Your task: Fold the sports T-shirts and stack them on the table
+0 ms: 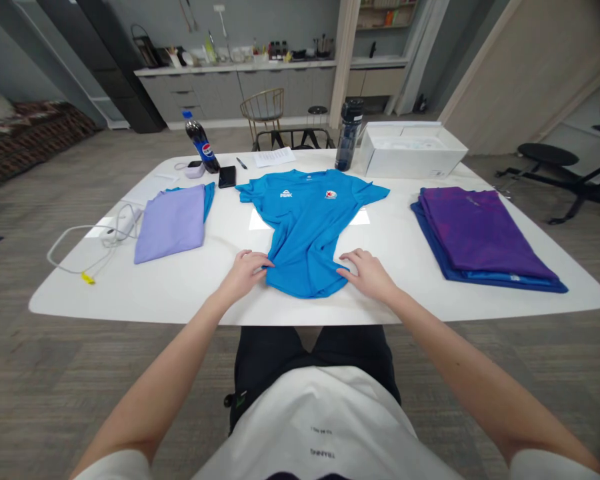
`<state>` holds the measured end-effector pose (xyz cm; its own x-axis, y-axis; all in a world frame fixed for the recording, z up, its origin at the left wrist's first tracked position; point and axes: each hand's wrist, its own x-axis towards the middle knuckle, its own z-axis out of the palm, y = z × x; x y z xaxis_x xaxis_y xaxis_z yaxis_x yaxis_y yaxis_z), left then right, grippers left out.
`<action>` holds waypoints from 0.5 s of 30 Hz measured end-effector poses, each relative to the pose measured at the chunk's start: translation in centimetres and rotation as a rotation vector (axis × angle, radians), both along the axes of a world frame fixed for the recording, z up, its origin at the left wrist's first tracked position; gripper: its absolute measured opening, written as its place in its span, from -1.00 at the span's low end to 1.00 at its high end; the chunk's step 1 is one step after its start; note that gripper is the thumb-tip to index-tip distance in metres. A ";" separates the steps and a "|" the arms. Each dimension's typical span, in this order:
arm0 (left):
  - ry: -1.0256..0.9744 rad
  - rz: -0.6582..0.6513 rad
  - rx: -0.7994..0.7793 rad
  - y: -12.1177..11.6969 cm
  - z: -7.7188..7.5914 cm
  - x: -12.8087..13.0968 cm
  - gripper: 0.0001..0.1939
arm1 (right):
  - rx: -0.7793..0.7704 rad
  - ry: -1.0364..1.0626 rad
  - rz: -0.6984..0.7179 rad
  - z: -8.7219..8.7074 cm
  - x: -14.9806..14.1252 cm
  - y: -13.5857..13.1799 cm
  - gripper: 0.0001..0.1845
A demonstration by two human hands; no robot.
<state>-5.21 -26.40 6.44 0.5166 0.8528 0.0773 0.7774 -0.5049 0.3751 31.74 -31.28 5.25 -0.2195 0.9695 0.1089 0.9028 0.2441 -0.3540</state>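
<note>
The left hand [247, 272] and right hand [371, 275] each pinch a lower side edge of the blue T-shirt [307, 230], spread mid-bench with its collar away from the person; the gripped cloth is partly hidden by the fingers. The lilac cloth [173, 223] covers most of a blue piece, and the purple garment [485, 230] hides much of the layers beneath. Print on the paper [275, 157] is illegible; the white box's [405, 159] contents are unclear. The bench [405, 293] is white and glossy. Behind stands a grey kitchen; a patterned sofa [40, 133] is cut off at left.
</note>
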 end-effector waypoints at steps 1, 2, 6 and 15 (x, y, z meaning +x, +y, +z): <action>-0.047 0.011 0.015 -0.5 -0.8 0.1 -0.60 | 0.013 -0.033 -0.034 -0.2 -0.7 0.0 -0.58; -0.094 0.038 0.030 -0.9 -1.5 0.4 -0.52 | 0.014 -0.065 -0.053 -0.4 -1.5 0.1 -0.57; -0.214 0.204 0.035 -2.0 -3.2 2.6 -0.34 | -0.043 -0.131 -0.071 -0.6 -3.7 0.4 -0.72; 0.015 0.237 0.042 -3.9 1.3 -4.6 -0.52 | -0.344 -0.205 -0.361 2.7 8.4 -3.8 -0.62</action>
